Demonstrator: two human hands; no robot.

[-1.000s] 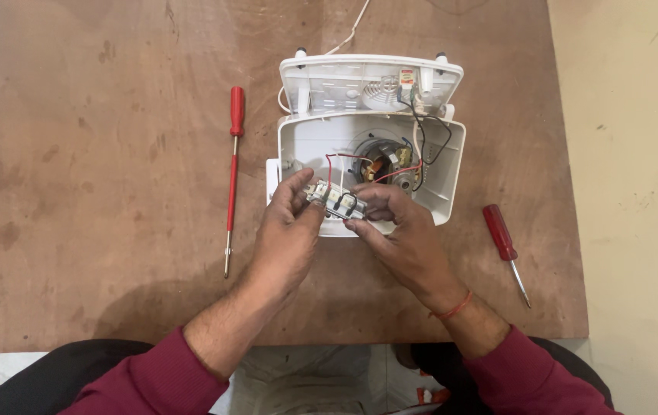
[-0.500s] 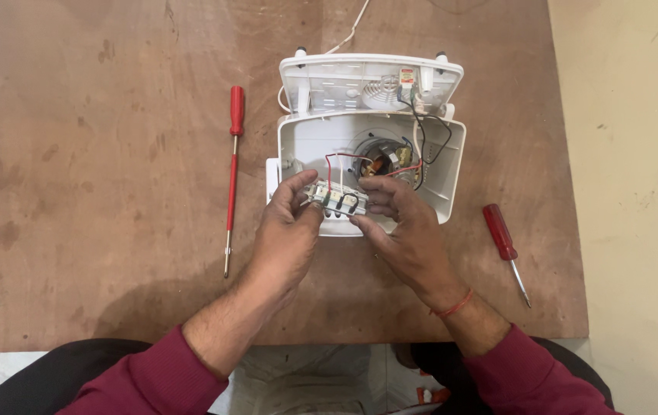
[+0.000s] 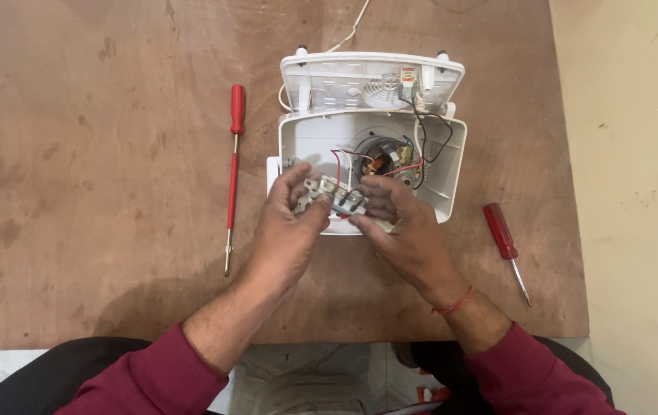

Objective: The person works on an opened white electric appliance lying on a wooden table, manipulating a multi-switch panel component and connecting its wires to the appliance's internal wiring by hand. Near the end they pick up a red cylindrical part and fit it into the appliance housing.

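Holding a small wired switch block (image 3: 334, 198) between both hands at the front edge of the opened white casing (image 3: 452, 165).
Left hand (image 3: 289, 230) and right hand (image 3: 399, 227) pinch it from either side, fingers clenched on it; red and black wires tether it, so any repositioning likely calls for gentle handling.

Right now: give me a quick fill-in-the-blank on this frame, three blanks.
1. Both hands, left hand and right hand, hold a small switch block over the open white ____.
2. The long screwdriver lies to the ____ of the housing.
3. Both screwdriver handles, the short screwdriver included, are ____.
Answers: housing; left; red
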